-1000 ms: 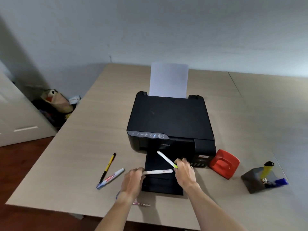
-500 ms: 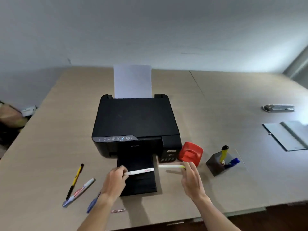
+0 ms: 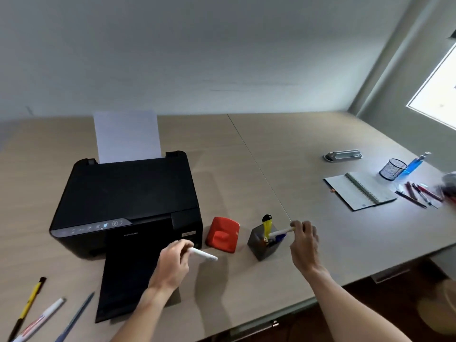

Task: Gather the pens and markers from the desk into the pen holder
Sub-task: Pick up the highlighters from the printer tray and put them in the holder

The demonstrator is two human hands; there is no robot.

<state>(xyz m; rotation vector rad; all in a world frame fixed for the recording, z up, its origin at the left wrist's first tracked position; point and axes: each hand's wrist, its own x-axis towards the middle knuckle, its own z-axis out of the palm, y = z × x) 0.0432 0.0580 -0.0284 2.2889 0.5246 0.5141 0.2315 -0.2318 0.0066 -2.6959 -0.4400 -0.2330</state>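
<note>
Step in hand, deposit: right hand [image 3: 303, 240] pinched on white marker [image 3: 280, 232] tipped into grey pen holder [image 3: 263, 244]; left hand [image 3: 174, 261] gripped second marker [image 3: 203, 254], awaiting release and follow-on drop.

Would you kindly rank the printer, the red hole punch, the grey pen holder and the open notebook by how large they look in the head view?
1. Printer, by far the largest.
2. Open notebook, though it lies farther away.
3. Red hole punch and grey pen holder look alike; I would not rank them.
</note>
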